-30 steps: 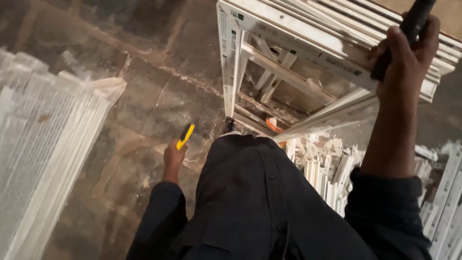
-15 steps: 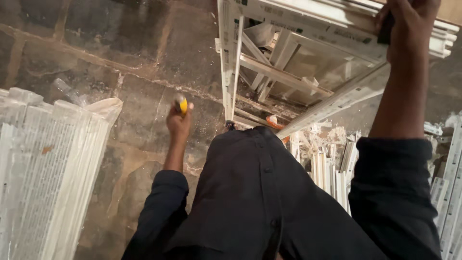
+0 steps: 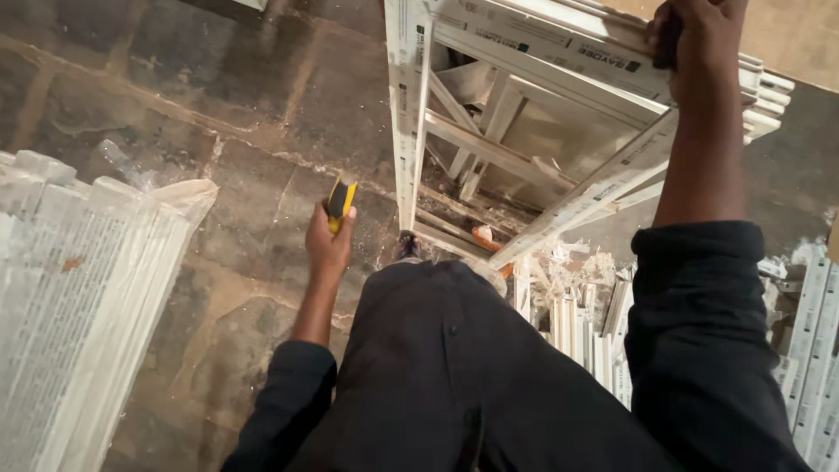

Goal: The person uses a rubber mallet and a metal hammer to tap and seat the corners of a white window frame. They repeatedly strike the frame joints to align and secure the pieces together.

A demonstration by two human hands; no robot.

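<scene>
The left hand has come up from beside the leg and now sits higher and nearer the white window frame, clenched around a yellow-and-black utility knife with its tip pointing up and away. A second ago that knife hung lower and angled outward; now it stands just left of the frame's near upright, close but not touching. That reads as the cutter being brought to the frame's edge.

Up top, the right hand has slid along the frame's upper rail and grips it. Something dark shows under the fingers, though I cannot tell what it is. The frame itself leans tilted, its lower corner down by the person's foot, where a small orange object lies.

Room to move: left of the knife hand is bare stone floor, then a stack of white profile lengths well apart. Below the right arm, bundled white offcuts crowd in close. The dark trouser leg fills the middle.
</scene>
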